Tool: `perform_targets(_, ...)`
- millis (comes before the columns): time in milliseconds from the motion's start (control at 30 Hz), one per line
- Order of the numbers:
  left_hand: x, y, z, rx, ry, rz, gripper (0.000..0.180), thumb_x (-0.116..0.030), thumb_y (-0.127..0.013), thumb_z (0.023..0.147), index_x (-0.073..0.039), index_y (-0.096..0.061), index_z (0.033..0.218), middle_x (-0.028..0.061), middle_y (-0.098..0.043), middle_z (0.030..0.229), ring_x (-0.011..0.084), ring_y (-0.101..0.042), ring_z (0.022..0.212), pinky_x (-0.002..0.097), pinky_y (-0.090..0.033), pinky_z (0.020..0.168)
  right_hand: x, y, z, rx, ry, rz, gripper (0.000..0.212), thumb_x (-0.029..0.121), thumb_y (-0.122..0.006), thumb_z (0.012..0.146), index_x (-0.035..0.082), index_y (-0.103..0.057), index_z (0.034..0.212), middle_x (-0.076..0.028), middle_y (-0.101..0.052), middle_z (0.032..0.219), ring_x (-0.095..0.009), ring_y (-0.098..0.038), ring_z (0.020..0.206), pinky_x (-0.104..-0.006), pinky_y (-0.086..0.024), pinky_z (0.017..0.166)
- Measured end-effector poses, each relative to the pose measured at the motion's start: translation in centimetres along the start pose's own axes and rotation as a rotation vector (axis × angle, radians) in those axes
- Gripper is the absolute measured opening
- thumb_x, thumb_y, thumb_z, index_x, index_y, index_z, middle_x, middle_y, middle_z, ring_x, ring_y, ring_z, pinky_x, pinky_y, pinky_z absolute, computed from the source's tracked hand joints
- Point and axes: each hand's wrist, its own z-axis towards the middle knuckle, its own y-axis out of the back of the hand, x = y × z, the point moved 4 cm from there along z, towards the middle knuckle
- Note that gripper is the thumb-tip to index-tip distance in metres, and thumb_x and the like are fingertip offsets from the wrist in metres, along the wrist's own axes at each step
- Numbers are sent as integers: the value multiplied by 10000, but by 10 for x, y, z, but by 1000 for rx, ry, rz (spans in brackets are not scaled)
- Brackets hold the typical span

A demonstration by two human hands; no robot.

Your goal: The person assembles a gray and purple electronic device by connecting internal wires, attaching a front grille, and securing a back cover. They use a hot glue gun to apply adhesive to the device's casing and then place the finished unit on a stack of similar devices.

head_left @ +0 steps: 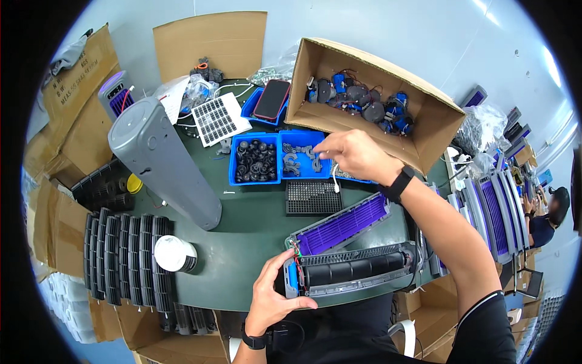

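Observation:
A tower fan housing (357,281) lies open in front of me, with a long black roller inside and coloured wires and a blue part at its left end. My left hand (273,297) is closed around that left end, thumb along the near edge. Behind it, a purple slatted grille panel (342,230) lies at a slant. My right hand (357,155) reaches over a blue bin (301,176) of grey clip-like plastic pieces (292,164). Its fingers are curled in a pinch at the bin; whatever is between the fingertips is hidden.
Beside that bin is another blue bin (232,173) of black round parts, with a black grid tray (314,198) in front. A cardboard box (436,121) of motors stands behind. At left are a grey tower casing (167,164), a white tub (173,253) and several black rollers (124,258).

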Motion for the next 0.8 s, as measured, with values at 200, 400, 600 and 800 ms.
perform_targets(200, -1, 0, 0, -2, -2, 9, 1200, -391, -1077, 504, 30, -541, 1492, 142, -594, 1448, 253, -589, 1338, 411, -467, 1155, 12, -13, 4, 59, 12, -123, 215, 84, -717, 900, 23, -777, 1096, -152, -766, 1009, -376, -723, 939, -467, -581, 836)
perform_targets(400, -3, 0, 0, -21, -31, -21, 1120, -411, -1048, 557, -37, -570, 1499, 162, -639, 1411, 299, -637, 1294, 426, -506, 1121, 18, 31, -2, -247, -215, 105, 140, 109, -703, 961, -15, -744, 1011, -206, -750, 936, -377, -746, 822, -436, -598, 770)
perform_targets(600, -4, 4, -2, -41, -26, 31, 1113, -395, -1052, 561, -29, -571, 1496, 161, -642, 1405, 293, -635, 1289, 418, -506, 1117, 62, -27, 7, -70, -709, 969, 133, 59, -730, 978, -39, -691, 1058, -168, -761, 929, -215, -780, 774, -333, -668, 667)
perform_targets(800, -5, -1, 2, -8, -27, 24, 1142, -349, -1068, 546, 16, -549, 1495, 145, -622, 1412, 254, -611, 1303, 392, -485, 1129, 82, -102, 1, 57, -1075, 1336, 300, 100, -699, 1009, -131, -635, 1190, -290, -729, 1165, -350, -768, 1056, -429, -670, 890)
